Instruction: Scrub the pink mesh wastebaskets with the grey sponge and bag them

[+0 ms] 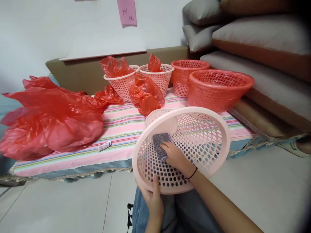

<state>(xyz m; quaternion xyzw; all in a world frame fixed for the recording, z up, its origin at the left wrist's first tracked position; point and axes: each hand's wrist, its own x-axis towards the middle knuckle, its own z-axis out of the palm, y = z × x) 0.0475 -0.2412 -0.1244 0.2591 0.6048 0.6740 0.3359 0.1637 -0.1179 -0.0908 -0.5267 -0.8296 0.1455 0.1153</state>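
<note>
A pale pink plastic basket (220, 129) with a pattern of holes lies tilted over my lap, its mouth turned toward me. My left hand (153, 197) grips the rim at the lower left, thumb inside and the other fingers hidden behind the wall. Inside the basket, my right hand (175, 156) holds a grey scouring sponge (160, 144) with a purple edge against the inner wall. The right fingers are bent over the sponge. A dark band circles the right wrist.
Pink baskets with red bags (116, 68) stand at the back on a striped cloth (126, 129). Two baskets wrapped in red plastic (218, 94) are on the right. A large red bag (58, 119) and a small white packet (105, 146) lie left. Cushions (264, 35) are stacked right.
</note>
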